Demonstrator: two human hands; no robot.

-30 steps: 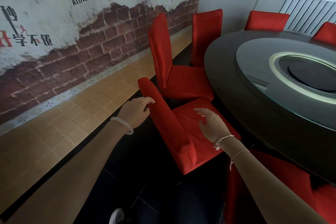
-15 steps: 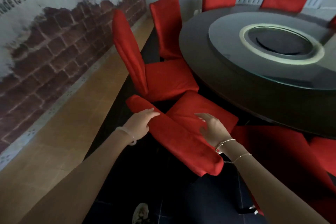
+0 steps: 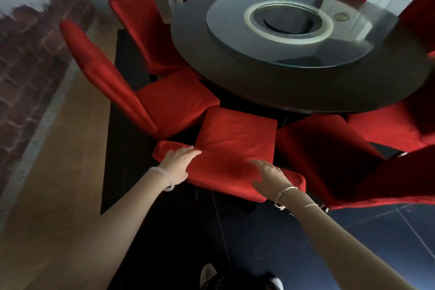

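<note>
Left hand (image 3: 180, 162): released, fingers extended and laid flat on the left end of the chair (image 3: 235, 139) back.
Right hand (image 3: 270, 178): released, fingers spread and relaxed, resting on the right part of the same back.
Chair: lower centre of frame; back directly under both hands, seat beyond the fingertips.
Table (image 3: 306, 87): round, dark, upper right, just beyond the seat.
Left chair (image 3: 174, 101): just beside.
Right chair (image 3: 324, 148): just beside.
</note>
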